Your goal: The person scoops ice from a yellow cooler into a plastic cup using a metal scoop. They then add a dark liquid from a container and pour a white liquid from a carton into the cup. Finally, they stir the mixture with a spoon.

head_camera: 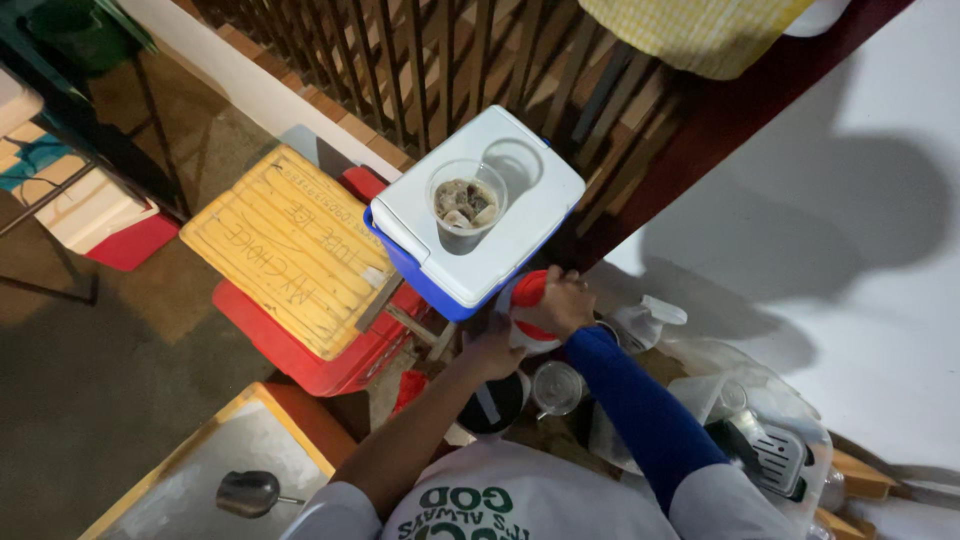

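Both hands gripping red-capped bottle; plastic cup holds iced brown drink.

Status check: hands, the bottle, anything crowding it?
Right hand gripping red cap; left hand around the white bottle. Bottle held upright, beside the blue cooler. Iced drink cup on the cooler lid, apart from the hands.

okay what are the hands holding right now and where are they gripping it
Both hands hold a white bottle with a red cap. The right hand, on the blue-sleeved arm, grips the red top; the left hand grips the white body lower down.
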